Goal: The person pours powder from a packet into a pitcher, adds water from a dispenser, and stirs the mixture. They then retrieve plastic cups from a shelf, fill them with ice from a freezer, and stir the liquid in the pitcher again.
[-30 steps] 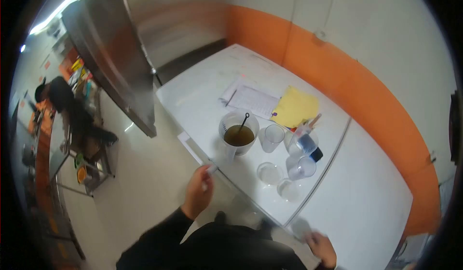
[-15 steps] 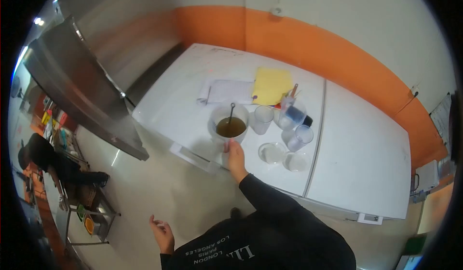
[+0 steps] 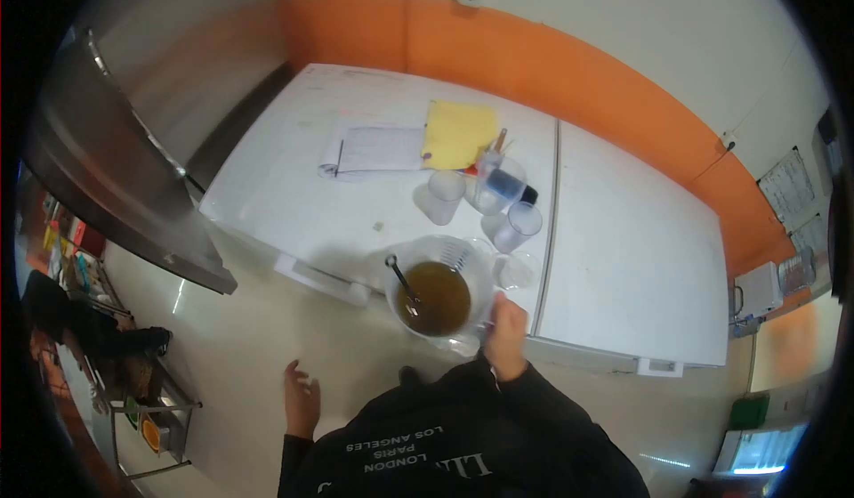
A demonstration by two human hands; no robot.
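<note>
My right hand point(image 3: 507, 333) is closed round the handle of a clear plastic measuring jug point(image 3: 479, 275). Brown liquid point(image 3: 438, 300) fills part of the jug, and a dark, long-handled spoon or stirrer point(image 3: 402, 275) leans in it, its looped end above the rim. The jug is held over the front edge of a white chest-like unit point(image 3: 365, 209). Over the floor to the left, my left hand point(image 3: 302, 400) hangs with its fingers apart and holds nothing. Behind the jug stand two clear plastic cups, one on the left point(image 3: 445, 200) and one on the right point(image 3: 519, 226).
A notebook point(image 3: 378, 148) and yellow paper point(image 3: 458, 133) lie toward the back. Near the cups are a clear tub point(image 3: 501, 191) and a small round clear dish point(image 3: 514, 272). A steel door point(image 3: 133, 173) stands at left; beyond it, a person point(image 3: 67, 315) beside a metal rack point(image 3: 156, 406).
My right hand has brought the jug toward my body and to the right, away from the cups. The spoon's top now leans left. My left hand stays empty at my side.
</note>
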